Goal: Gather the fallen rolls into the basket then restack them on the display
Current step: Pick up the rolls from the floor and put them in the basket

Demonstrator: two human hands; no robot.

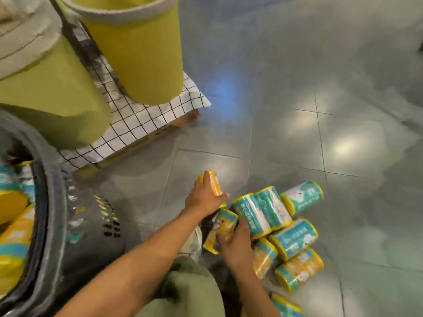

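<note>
Our left hand (204, 197) clasps a yellow plastic-wrapped roll (215, 183), our right hand (233, 245) a second yellow roll (225, 221), both down at the grey tiled floor (297, 145). Slick wrap could slip short of the dark grey slotted plastic basket (75, 225) at our left.

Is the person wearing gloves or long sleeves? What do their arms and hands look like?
No gloves! The left hand and right hand are bare, with no rings that I can make out. The left arm and right arm are bare too, as far as they show: no sleeves, watch or bracelet. Olive-green clothing shows below them.
</note>
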